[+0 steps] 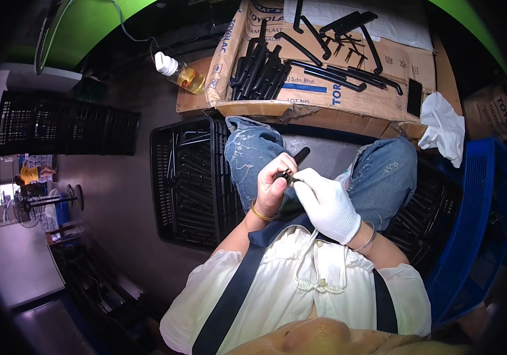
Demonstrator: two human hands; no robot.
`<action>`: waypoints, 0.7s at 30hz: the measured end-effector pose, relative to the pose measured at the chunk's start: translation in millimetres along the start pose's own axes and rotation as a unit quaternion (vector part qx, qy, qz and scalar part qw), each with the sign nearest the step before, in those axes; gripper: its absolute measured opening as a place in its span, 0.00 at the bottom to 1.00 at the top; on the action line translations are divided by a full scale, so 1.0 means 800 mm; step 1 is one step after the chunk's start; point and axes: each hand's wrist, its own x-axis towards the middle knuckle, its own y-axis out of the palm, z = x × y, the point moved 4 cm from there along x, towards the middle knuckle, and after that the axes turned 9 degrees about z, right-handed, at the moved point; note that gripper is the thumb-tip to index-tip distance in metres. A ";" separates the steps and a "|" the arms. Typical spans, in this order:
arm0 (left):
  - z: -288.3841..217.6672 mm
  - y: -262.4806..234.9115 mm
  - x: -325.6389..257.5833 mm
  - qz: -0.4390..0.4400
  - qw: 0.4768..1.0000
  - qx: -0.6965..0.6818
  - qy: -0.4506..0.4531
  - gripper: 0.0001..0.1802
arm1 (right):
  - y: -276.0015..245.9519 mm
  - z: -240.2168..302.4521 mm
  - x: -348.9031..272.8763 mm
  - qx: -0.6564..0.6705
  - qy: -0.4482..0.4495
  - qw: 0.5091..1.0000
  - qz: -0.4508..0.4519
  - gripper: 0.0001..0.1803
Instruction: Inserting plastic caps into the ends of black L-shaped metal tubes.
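Bare fingers of the left hand (272, 186) close around a black rod-shaped piece (303, 155), which slants away from the body between the knees of the blue jeans (386, 171). White-gloved, the right hand (329, 207) has its fingertips drawn together against the near end of that piece; whether they pinch it or something smaller cannot be told. Beyond the knees, an opened cardboard box (265, 108) bears straight and bent black handles (256, 74). Beside it, on the left, stands a pump bottle (191, 78) of yellow liquid; a crumpled white cloth (445, 127) hangs at its right corner. Left of the legs, a black plastic basket (156, 177) holds many black rods (191, 189).
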 end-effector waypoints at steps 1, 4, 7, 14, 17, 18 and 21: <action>-0.002 0.001 0.000 0.002 0.999 0.032 0.017 0.26 | 0.000 0.001 -0.001 0.000 0.003 1.000 -0.003 0.07; -0.003 -0.001 -0.001 -0.003 0.998 0.060 0.021 0.27 | 0.001 0.003 -0.001 -0.039 0.004 0.999 0.017 0.07; -0.004 -0.003 -0.002 -0.002 0.996 0.089 0.030 0.27 | -0.002 0.008 -0.001 -0.028 0.038 0.998 0.046 0.05; -0.008 -0.005 -0.001 0.009 0.990 0.139 0.030 0.27 | -0.001 0.004 -0.002 -0.062 0.008 0.998 0.025 0.04; -0.011 -0.005 0.001 0.017 0.988 0.152 0.033 0.27 | 0.000 -0.001 -0.004 -0.054 0.009 0.998 0.030 0.05; -0.012 -0.005 0.001 0.017 0.988 0.152 0.033 0.27 | 0.001 -0.003 -0.005 -0.057 0.013 0.997 0.047 0.05; -0.016 -0.006 -0.001 0.024 0.984 0.176 0.017 0.27 | 0.003 -0.001 -0.005 -0.053 0.029 0.996 0.060 0.05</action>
